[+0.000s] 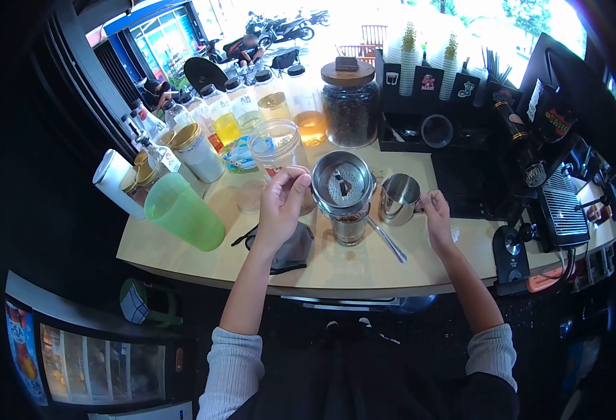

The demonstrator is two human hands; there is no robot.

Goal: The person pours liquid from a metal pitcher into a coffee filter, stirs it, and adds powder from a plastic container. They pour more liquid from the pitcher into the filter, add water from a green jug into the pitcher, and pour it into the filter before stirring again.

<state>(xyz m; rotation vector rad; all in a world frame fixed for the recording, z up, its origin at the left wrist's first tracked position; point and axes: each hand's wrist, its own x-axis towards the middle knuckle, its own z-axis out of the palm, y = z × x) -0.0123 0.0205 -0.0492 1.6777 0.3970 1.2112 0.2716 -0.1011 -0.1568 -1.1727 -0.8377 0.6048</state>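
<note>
Metal pitcher [400, 199]: one, upright at the counter [364, 274], just right of the glass, its open mouth up, its long axis roughly vertical and its handle turned toward the right hand [435, 215]. The fingers of that hand are closed on the handle.

Nearest on the counter is one gray cloth [290, 253], crumpled, with a dark edge. One metal utensil [388, 240] lies beside the glass, its long axis slanting toward the near right. One green tumbler [184, 212] leans at the left, its mouth toward the far left.

One glass [350, 229] stands upright between the hands, with one round metal filter [342, 182] over its top, open side up; a perforated disc shows inside. The left hand [283, 203] has thumb and fingers brought nearly together at the filter's left rim; whether they grip it, I cannot tell.

Behind the left hand is one clear open jar [278, 145], upright. Farther back are at least four capped bottles [271, 99], two of them holding yellow and amber liquid, and one large jar [350, 108] of dark contents under a wooden lid. To its right, one black holder [427, 91] bears two tall stacks of cups [448, 73]. Farthest off, outside, two people [250, 53] sit near parked motorbikes [274, 29].
</note>
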